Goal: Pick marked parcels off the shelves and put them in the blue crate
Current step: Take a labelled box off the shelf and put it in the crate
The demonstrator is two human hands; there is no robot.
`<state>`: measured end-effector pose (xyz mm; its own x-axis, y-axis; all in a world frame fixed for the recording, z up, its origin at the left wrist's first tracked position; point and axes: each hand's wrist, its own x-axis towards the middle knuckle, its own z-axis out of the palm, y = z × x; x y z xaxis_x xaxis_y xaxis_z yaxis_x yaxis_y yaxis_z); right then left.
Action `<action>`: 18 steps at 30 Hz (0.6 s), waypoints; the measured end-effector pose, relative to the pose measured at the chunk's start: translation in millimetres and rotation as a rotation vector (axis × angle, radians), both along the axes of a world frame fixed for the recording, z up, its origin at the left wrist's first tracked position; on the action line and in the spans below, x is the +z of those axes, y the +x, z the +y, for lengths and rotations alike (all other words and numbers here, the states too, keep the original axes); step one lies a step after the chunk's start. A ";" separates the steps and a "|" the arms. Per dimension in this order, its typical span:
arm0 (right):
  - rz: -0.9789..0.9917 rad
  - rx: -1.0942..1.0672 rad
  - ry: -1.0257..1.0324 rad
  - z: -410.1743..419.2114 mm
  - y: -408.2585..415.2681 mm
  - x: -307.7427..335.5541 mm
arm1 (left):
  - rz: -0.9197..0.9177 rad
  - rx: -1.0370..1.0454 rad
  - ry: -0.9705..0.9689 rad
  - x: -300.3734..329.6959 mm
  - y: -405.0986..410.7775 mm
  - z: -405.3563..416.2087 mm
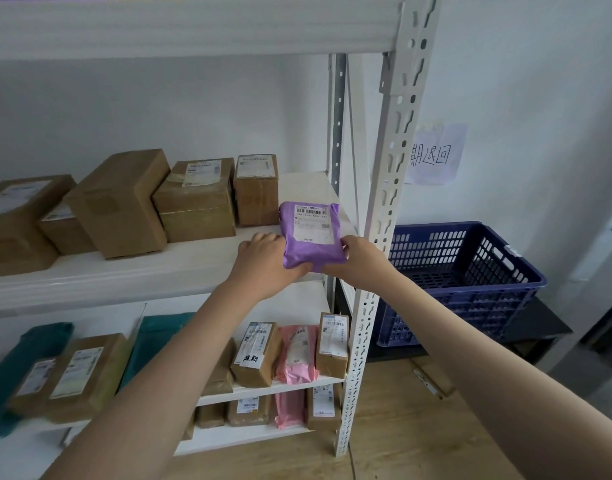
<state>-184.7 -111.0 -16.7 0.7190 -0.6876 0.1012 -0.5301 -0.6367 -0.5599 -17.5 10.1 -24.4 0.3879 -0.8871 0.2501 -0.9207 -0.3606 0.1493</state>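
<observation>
A purple soft parcel (311, 237) with a white barcode label is held upright at the right end of the middle shelf (124, 271). My left hand (266, 259) grips its lower left side, thumb under the bottom edge. My right hand (358, 258) grips its lower right corner. The blue crate (470, 271) stands to the right of the rack, on a dark stand, with nothing visible inside. On the lower shelf a brown box (256, 355) carries handwritten black marks on its label.
Several brown boxes (124, 202) line the middle shelf to the left. Lower shelves hold teal bags (23, 355), pink bags (297, 351) and more boxes. The white perforated rack post (377, 216) stands between parcel and crate. A handwritten paper note (434, 155) hangs on the wall.
</observation>
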 end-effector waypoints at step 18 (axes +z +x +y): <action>-0.148 -0.039 -0.577 75.7 -61.1 37.7 | -0.137 -0.038 -0.475 24.4 -58.4 83.5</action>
